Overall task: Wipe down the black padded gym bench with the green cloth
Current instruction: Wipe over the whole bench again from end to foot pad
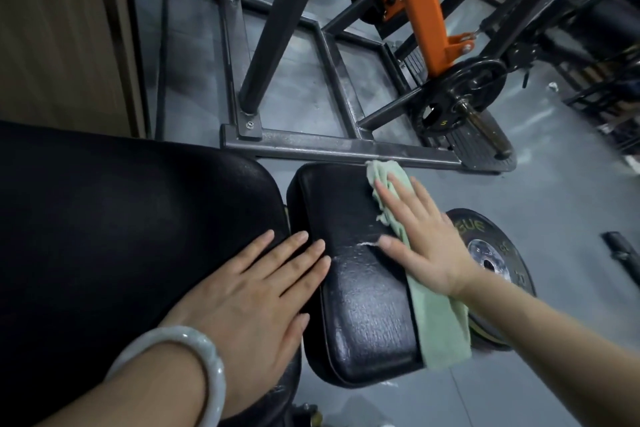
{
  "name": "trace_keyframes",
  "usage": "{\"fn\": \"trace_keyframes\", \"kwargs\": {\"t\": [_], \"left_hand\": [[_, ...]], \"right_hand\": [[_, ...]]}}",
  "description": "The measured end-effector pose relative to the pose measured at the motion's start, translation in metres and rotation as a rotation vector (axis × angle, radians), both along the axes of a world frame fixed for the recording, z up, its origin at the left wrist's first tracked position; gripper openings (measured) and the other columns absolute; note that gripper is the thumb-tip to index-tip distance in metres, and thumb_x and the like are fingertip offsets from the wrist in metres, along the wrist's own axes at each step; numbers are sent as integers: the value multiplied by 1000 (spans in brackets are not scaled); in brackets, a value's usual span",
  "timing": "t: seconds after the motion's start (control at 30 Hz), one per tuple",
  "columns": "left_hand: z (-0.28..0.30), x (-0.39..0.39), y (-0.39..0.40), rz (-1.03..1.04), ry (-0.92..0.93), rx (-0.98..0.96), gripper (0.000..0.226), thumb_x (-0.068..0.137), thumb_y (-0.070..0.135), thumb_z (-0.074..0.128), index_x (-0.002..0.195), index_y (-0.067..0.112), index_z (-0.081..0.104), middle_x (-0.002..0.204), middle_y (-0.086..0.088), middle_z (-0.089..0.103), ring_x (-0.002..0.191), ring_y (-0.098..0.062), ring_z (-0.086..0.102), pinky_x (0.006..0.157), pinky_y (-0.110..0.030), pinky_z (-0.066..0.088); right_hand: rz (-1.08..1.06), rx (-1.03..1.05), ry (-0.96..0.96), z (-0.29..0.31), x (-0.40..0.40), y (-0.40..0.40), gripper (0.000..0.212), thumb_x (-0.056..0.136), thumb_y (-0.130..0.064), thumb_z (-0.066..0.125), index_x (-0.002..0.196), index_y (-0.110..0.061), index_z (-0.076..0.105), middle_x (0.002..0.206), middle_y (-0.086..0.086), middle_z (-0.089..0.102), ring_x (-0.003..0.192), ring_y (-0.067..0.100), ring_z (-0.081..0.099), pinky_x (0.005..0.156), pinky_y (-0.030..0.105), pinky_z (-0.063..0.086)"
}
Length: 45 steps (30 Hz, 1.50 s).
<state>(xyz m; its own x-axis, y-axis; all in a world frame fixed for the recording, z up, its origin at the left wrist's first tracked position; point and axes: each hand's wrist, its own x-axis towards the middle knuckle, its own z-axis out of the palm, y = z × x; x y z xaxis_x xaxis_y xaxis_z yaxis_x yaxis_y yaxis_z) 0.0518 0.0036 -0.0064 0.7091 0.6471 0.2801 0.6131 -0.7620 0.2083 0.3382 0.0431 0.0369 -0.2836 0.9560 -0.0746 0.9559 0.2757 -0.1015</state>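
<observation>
The black padded gym bench has two pads: a large pad (pixel 121 218) on the left and a smaller seat pad (pixel 353 295) in the middle, with a small tear in its cover. My right hand (pixel 422 236) lies flat with straight fingers on the green cloth (pixel 443 322), pressing it against the right side of the small pad. The cloth hangs over the pad's right edge. My left hand (pixel 256 298) rests flat across the gap between the two pads, fingers straight. A pale bangle sits on my left wrist.
A grey steel machine frame (pixel 329 146) stands on the floor just beyond the bench, with an orange arm (pixel 426 10) and a small black weight plate (pixel 460 94). A large weight plate (pixel 491 260) lies on the floor right of the seat pad. A wooden wall panel (pixel 59 28) rises at left.
</observation>
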Motion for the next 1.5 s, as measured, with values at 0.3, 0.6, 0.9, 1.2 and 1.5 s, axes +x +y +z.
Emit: {"fn": "trace_keyframes", "kwargs": {"t": [0.3, 0.6, 0.9, 1.2, 1.5], "left_hand": [[-1, 0, 1, 15, -13, 1, 56, 88, 36, 38, 133, 11, 59, 141, -5, 53, 133, -21, 47, 105, -44, 26], [2, 1, -1, 14, 1, 12, 56, 86, 36, 39, 130, 11, 62, 139, -5, 55, 131, -21, 49, 104, -43, 27], [-3, 1, 1, 3, 4, -5, 56, 87, 38, 39, 134, 15, 58, 144, -3, 50, 136, -20, 43, 106, -43, 26], [-2, 1, 0, 3, -12, 7, 56, 86, 37, 40, 132, 14, 60, 142, -4, 52, 135, -21, 45, 105, -43, 27], [-6, 2, 1, 1, -22, -11, 57, 86, 39, 40, 133, 14, 60, 138, -2, 57, 133, -20, 47, 105, -43, 27]], "right_hand": [[45, -10, 16, 3, 1, 6, 64, 89, -77, 18, 148, -54, 11, 161, -19, 9, 150, 17, -3, 113, 54, 24], [213, -59, 41, 17, -21, 13, 61, 93, -68, 20, 148, -41, 29, 157, -17, 27, 150, 16, 8, 118, 53, 7], [-616, -177, 33, 2, -69, 14, 54, 94, -61, 13, 148, -54, 12, 162, -11, -2, 149, 28, -6, 114, 64, -3], [-207, -57, -43, 1, -49, 32, 53, 78, -70, 1, 131, -69, 1, 160, -20, 0, 148, 13, -9, 116, 55, 2], [314, -137, -84, 22, -28, 8, 52, 98, -57, 20, 150, -51, 14, 162, -14, -8, 148, 21, -17, 115, 59, -12]]}}
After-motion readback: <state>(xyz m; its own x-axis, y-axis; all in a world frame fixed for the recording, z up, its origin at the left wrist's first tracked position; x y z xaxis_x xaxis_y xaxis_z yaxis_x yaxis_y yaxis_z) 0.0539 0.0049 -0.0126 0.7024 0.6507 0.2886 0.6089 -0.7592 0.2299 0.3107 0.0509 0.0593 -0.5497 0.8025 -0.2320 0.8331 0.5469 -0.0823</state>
